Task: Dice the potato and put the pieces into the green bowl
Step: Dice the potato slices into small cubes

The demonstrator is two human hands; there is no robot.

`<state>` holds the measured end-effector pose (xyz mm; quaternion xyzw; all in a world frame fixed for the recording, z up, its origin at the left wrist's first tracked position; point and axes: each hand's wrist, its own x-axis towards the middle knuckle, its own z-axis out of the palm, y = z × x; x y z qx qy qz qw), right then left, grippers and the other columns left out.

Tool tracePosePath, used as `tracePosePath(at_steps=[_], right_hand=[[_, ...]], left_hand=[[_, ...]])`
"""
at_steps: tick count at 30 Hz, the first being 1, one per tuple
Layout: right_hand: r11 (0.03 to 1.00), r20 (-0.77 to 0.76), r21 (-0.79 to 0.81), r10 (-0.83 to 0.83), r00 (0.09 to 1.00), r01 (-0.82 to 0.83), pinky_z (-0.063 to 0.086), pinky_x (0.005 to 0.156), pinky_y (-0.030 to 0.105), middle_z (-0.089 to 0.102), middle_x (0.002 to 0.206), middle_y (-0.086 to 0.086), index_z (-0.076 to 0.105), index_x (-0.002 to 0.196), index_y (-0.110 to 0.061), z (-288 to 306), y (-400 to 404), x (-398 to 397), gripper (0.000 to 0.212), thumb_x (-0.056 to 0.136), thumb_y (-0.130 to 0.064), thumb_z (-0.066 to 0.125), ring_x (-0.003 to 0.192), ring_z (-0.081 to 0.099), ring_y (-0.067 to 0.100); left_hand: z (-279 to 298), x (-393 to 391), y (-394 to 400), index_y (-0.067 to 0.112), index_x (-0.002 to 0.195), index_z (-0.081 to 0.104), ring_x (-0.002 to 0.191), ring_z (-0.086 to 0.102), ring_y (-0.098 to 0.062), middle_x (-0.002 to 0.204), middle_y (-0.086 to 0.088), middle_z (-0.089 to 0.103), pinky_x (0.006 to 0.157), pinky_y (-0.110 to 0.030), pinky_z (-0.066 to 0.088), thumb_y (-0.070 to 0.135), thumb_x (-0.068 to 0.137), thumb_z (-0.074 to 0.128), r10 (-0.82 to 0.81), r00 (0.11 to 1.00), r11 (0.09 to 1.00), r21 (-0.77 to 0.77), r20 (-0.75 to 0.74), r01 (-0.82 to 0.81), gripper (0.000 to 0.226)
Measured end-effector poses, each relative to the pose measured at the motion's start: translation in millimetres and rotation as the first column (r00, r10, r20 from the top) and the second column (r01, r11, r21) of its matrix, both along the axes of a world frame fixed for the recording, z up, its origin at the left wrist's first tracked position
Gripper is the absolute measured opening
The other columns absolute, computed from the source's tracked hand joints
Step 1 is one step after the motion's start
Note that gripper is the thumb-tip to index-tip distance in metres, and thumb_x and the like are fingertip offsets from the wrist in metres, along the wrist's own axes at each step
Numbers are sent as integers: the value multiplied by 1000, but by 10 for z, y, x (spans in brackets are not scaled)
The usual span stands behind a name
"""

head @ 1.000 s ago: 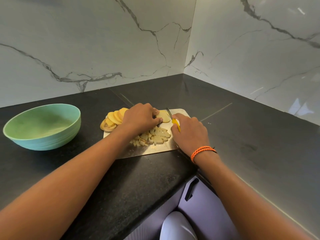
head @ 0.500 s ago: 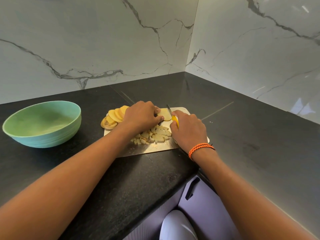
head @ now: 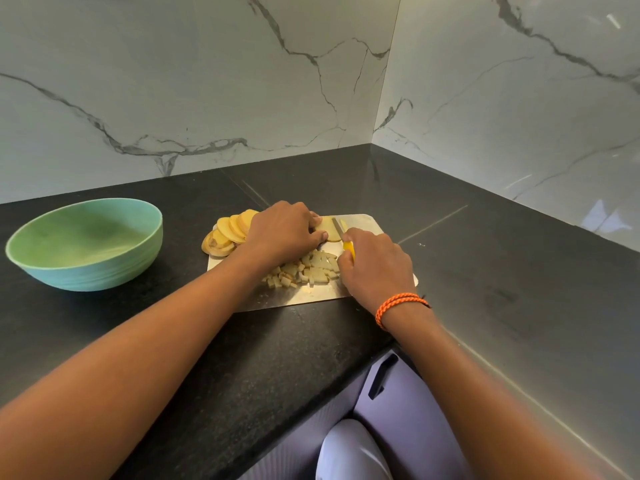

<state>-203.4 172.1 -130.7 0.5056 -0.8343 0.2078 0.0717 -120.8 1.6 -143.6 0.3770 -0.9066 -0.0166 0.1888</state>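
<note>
One green bowl sits on the bench to the left, well apart from the one cutting board. My left hand curls its grip down on a potato slice; my right hand wraps its grip round the one yellow-handled knife, blade on that slice. About seven more potato rounds fan out at the board's left edge, some hidden under my left hand. The diced pieces lie near, too heaped to count.

Speckled black stone counter, glossy veined marble walls, brushed metal board, matt ribbed bowl, braided cord bracelet.
</note>
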Motion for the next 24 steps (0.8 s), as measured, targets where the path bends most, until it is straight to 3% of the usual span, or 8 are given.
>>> tracePosePath(at_steps=[9,15,24], right_hand=[[1000,-32,27,-15,999,16,45,70,37,66,106,8,55,138,-30,-49,414,48,38,102,-34,44,93,63,31],[1000,-10,-13,-8,1000,8,53,73,37,67,102,6,55,141,-31,-50,410,20,41,102,-34,44,89,63,26],[998,31,-59,3,1000,-2,43,75,38,68,110,13,61,135,-27,-24,-176,-69,39,99,-29,48,99,62,35]], left_hand=[[25,4,47,28,134,72,72,58,-8,127,11,74,55,-23,40,60,98,64,-7,1000,999,31,3,7,49],[42,-2,26,29,133,73,77,63,-9,125,11,75,58,-23,46,60,96,67,-1,1000,998,63,-17,2,49],[21,10,-6,31,123,78,79,57,-8,117,13,77,58,-26,43,63,92,69,8,998,997,82,-62,-3,45]])
